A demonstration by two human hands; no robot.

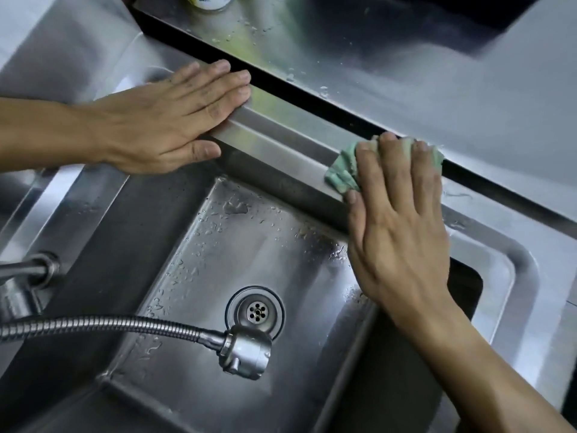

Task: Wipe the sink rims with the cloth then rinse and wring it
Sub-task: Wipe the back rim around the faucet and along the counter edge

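Two hands [162, 120] [402, 220], one cloth [343, 170]

A pale green cloth [343, 170] with cream patches lies against the silver-grey steel sink [281, 145], whose basin is speckled with water drops. A ribbed silver hose [125, 325] crosses it; a black gap [312, 98] borders the grey counter [437, 73].

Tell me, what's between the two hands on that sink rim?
Only bare steel rim, seen from the head camera: left hand rests flat, right hand presses the green cloth.
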